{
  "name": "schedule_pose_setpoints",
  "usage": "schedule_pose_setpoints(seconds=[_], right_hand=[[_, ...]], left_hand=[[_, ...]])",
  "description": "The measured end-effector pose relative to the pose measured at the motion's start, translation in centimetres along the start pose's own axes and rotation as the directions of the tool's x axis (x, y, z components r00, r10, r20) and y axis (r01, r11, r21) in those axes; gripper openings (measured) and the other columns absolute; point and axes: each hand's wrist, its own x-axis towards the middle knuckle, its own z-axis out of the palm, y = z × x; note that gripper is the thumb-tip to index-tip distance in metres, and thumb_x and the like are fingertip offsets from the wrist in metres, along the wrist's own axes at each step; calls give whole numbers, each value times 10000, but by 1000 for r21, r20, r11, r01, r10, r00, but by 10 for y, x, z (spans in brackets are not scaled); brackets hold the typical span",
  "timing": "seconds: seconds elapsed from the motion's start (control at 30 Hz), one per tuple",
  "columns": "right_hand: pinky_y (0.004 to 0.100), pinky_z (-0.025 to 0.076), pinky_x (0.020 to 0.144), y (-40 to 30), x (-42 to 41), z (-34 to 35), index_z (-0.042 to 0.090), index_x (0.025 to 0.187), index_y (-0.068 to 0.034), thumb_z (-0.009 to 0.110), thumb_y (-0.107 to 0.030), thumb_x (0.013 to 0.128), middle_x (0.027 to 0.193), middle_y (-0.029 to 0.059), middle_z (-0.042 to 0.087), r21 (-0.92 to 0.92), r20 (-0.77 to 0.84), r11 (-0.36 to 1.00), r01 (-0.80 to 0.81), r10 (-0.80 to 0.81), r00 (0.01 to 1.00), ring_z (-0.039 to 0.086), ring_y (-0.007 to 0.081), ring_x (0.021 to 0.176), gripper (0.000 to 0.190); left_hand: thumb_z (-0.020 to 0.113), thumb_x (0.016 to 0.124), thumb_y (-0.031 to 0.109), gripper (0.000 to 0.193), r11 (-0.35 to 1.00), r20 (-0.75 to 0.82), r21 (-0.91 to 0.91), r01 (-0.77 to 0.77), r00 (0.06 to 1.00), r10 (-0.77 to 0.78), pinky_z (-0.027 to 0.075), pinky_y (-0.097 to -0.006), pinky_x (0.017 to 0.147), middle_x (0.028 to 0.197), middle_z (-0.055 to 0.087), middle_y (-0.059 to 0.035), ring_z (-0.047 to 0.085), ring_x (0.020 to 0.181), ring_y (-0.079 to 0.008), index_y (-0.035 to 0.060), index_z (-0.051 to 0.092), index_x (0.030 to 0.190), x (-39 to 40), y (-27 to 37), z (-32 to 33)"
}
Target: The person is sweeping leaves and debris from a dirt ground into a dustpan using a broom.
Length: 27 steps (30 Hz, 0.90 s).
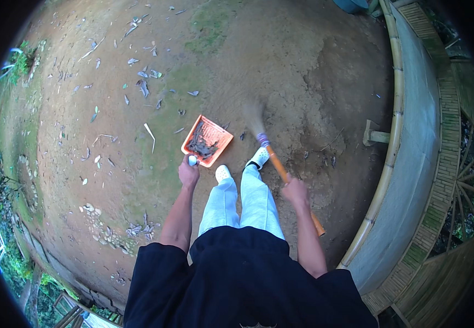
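Observation:
My left hand [189,170] grips the pale handle of an orange plastic dustpan [219,141]. Dark dry leaves [200,143] lie in the pan, mostly along its left side. In my right hand [296,191] is the orange stick of a broom [278,163]. Its bristles [254,115] are blurred and point away from me, to the right of the dustpan. A purple binding [263,140] joins the bristles to the stick. One small dark leaf [242,135] sits on the dirt between dustpan and broom.
Fallen leaves [142,87] are scattered over the bare dirt ground [237,74] to the left. Small stones [101,225] cluster at lower left. Along the right runs a bamboo-edged raised structure [397,102], with a post on a footing [374,134]. A blue container [351,5] stands at the top.

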Motion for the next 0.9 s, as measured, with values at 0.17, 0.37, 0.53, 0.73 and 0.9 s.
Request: schedule_pose_setpoints(seconds=[0.17,0.37,0.53,0.73,0.9], right_hand=[[454,446,828,9,-47,9,544,1190,-198,505,-207,810,969,205,608,114,48,989,95,-101,994,577,366,926,382],[446,441,820,20,-70,-13,492,1242,-220,503,-190,817,986,188,603,223,-7,970,94,-95,995,569,361,927,426],[452,450,796,-4,-43,-5,480,1254,-167,497,-193,825,964,192,614,60,-119,989,137,-129,985,581,358,910,430],[432,451,834,-15,-24,36,472,1263,-191,491,-206,825,1005,197,603,32,74,992,122,-124,990,573,363,947,439],[413,441,848,10,-50,34,488,1244,-242,512,-205,813,1007,196,599,165,22,973,159,-165,986,571,360,946,433]], left_hand=[[684,729,180,296,1000,-19,-6,-6,1000,6,468,-421,684,851,641,-163,618,830,-334,166,595,1011,-4,0,2],[679,734,175,296,1000,-41,-18,20,999,-21,469,-418,680,846,640,-165,620,826,-331,168,593,1017,-2,-1,-9],[673,739,176,291,999,-38,-45,-7,999,5,472,-411,667,836,643,-161,627,799,-326,155,593,1018,-5,-18,-26],[676,730,158,289,999,-36,-34,-1,999,0,472,-413,675,844,643,-164,628,811,-324,135,599,1007,-20,-46,-41],[669,726,141,294,998,-73,-62,26,997,-30,469,-410,687,856,640,-169,624,829,-324,134,599,1012,-28,-60,-40]])
